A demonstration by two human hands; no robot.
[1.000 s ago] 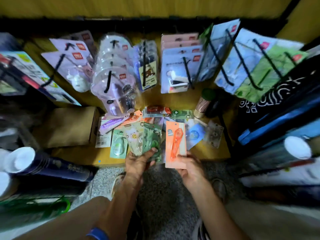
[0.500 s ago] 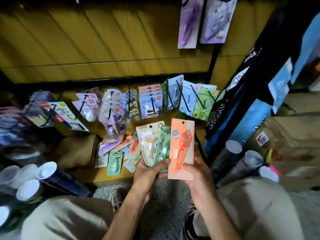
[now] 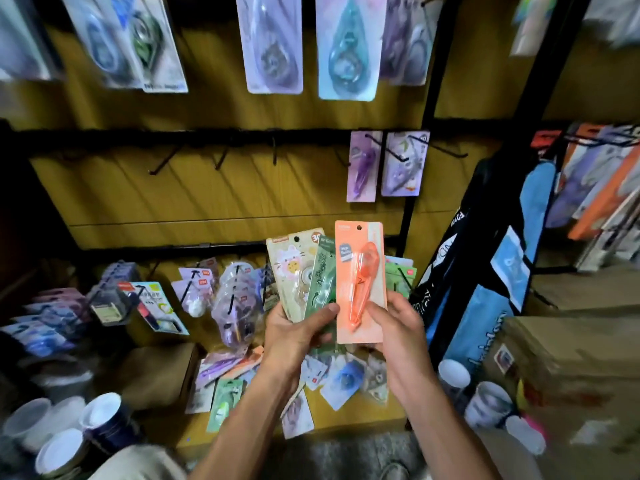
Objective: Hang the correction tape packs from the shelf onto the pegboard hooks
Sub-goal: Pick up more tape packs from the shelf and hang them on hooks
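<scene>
yellow pegboard wall (image 3: 214, 195) with black hooks (image 3: 162, 164) above a cluttered shelf (image 3: 346, 414). right hand (image 3: 394, 327) pinches the orange pack (image 3: 360, 282) at its bottom edge; left hand (image 3: 294, 334) grips the green pack (image 3: 322, 275) and cream pack (image 3: 291, 268), thumb across them.

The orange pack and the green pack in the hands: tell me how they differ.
The orange pack is pinched by the right hand and stands in front, its whole face showing; the green pack is held by the left hand and sits partly behind it. The orange pack stands upright, while the green pack tilts to the right. The orange card's top edge reaches higher. Both are carded blister packs held above the shelf.
</scene>
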